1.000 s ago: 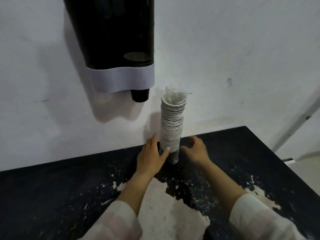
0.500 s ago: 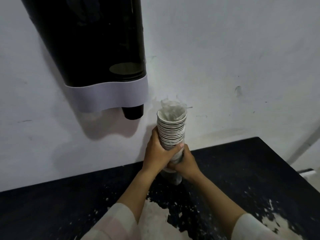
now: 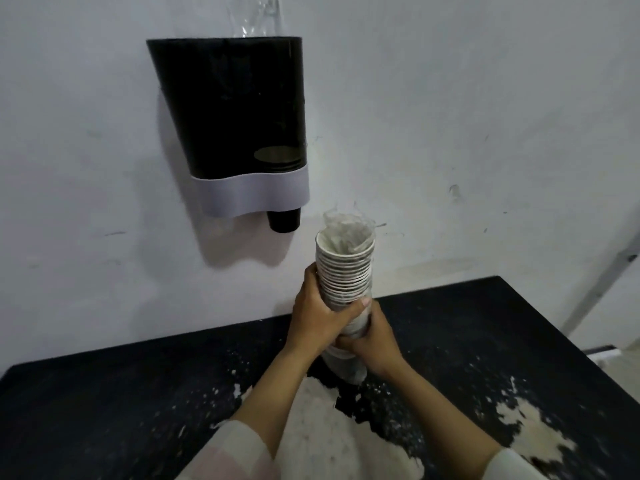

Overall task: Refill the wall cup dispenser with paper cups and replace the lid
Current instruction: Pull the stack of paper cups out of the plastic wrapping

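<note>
Head view: left hand (image 3: 317, 315) above right hand (image 3: 372, 336), each grip wrapped round upright cup stack (image 3: 344, 268).

Both hands (image 3: 341, 323) grip the cup stack (image 3: 344, 271) — upright, below the dispenser (image 3: 239, 112).

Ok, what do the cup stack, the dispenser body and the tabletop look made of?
Cup stack: apparently paper, matte whitish, thin rolled rims, in a clear crinkly plastic sleeve. Dispenser body: probably smoked dark plastic, glossy, faintly see-through; its lower band is matte pale grey. Tabletop: black coating flaking off over a lighter base, material unclear.
</note>
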